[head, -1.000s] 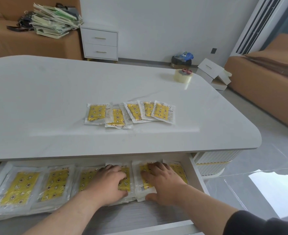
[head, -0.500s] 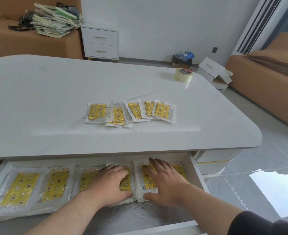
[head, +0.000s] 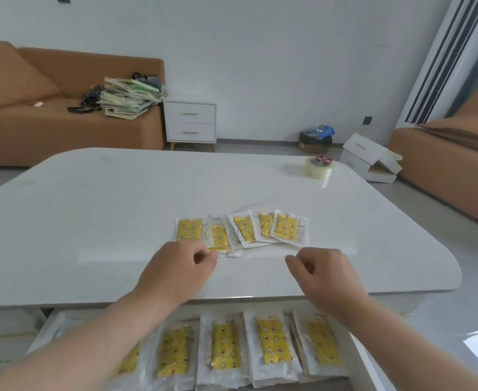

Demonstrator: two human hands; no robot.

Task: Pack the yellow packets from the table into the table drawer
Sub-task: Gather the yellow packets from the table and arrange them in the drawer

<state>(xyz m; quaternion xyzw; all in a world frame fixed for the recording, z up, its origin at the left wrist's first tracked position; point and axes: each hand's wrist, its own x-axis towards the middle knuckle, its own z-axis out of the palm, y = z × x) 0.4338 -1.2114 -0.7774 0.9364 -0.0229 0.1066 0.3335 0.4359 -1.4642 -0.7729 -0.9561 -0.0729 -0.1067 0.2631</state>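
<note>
Over the table (head: 119, 207), left hand (head: 180, 270) against 1 yellow packet (head: 220, 238), grip unclear; right hand (head: 326, 273) loosely curled, empty; print unreadable.

Left forearm (head: 91, 337): bare, enters from lower left, angled up and to the right. Left hand (head: 176, 273): back toward the camera, fingers curled under, thumb tip against the forefinger at the far right side. Cannot tell whether the fingertips pinch anything.

Right forearm (head: 401, 340): bare, enters from lower right, angled up and to the left. Right hand (head: 326, 275): back up, fingers loosely curled, thumb pointing left, holding nothing.

Hands level with each other, well apart, wrists straight.
</note>
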